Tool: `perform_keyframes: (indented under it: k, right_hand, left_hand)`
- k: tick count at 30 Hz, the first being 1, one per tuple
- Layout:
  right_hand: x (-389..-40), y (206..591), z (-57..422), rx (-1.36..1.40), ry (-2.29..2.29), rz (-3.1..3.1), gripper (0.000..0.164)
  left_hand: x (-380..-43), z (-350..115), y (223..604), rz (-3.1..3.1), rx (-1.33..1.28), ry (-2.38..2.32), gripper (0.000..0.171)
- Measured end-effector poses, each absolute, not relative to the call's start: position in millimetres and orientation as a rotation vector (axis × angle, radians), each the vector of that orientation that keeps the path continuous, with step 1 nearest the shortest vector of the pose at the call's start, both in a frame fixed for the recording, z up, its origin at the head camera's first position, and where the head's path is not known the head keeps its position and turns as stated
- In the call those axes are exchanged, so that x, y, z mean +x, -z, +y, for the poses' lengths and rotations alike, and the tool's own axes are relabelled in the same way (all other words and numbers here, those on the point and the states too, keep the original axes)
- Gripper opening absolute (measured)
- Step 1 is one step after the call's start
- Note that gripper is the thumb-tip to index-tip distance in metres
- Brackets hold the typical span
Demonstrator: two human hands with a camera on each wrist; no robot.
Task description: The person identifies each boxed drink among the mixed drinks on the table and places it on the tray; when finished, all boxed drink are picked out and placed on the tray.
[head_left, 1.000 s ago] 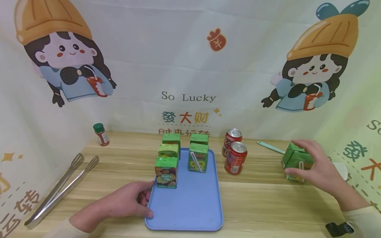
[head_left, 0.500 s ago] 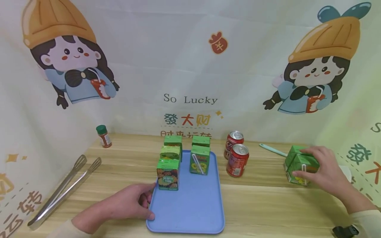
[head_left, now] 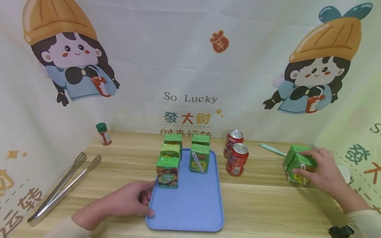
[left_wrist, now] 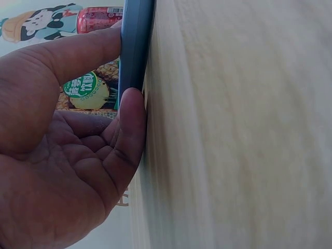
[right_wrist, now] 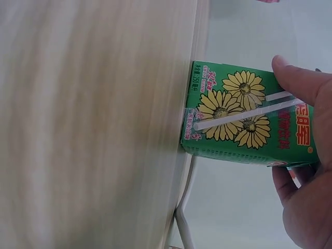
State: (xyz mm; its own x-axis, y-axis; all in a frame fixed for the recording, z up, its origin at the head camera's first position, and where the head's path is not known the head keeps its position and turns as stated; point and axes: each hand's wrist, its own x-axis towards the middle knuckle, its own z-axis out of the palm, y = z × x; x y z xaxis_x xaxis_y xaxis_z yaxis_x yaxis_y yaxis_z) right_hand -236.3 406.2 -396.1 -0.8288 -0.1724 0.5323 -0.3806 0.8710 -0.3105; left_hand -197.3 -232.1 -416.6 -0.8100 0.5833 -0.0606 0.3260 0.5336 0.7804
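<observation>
My left hand (head_left: 128,203) grips the left rim of a blue tray (head_left: 190,211), thumb at the rim and a fingertip at its lower edge in the left wrist view. Three green drink cartons stand in a column on the tray's left, the front one a pineapple carton (head_left: 168,177). To their right a chrysanthemum drink carton (head_left: 199,162) stands before another green carton (head_left: 200,138). My right hand (head_left: 322,172) holds a chrysanthemum drink carton (right_wrist: 228,104) with a straw on its side, thumb and fingers on opposite faces. Another green carton (head_left: 293,153) stands right behind it.
Two red cans (head_left: 237,160) stand right of the tray. A pale green handle (head_left: 272,149) lies behind the right cartons, and a white flat end (head_left: 343,173) shows beyond the right hand. Metal tongs (head_left: 63,190) and a green-capped spice bottle (head_left: 104,135) are on the left.
My right hand has come down onto the front right-hand carton and its fingers now hold it. My left hand stays on the tray's rim. The head view has shifted slightly.
</observation>
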Motion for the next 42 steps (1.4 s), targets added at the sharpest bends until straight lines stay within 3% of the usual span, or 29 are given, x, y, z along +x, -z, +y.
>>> perform_keyframes:
  k: [9,20,36,42]
  right_hand:
    - [-234.2,391.0,406.6,0.285,-0.64,-2.677,0.064]
    - [-230.9,382.8,420.2,0.047,-0.899,-2.85,0.077]
    - [-234.6,396.4,437.7,0.128,-1.229,-2.802,0.06]
    - [-233.3,400.3,436.9,0.178,-1.313,-2.765,0.065]
  left_hand:
    - [-198.5,-232.1,415.4,2.459,0.752,-1.15,0.105]
    - [-199.6,-231.1,413.2,2.459,0.764,-1.157,0.107]
    - [-199.2,-231.3,413.8,2.438,0.736,-1.158,0.104]
    - [-197.4,-232.0,413.7,2.444,0.742,-1.152,0.104]
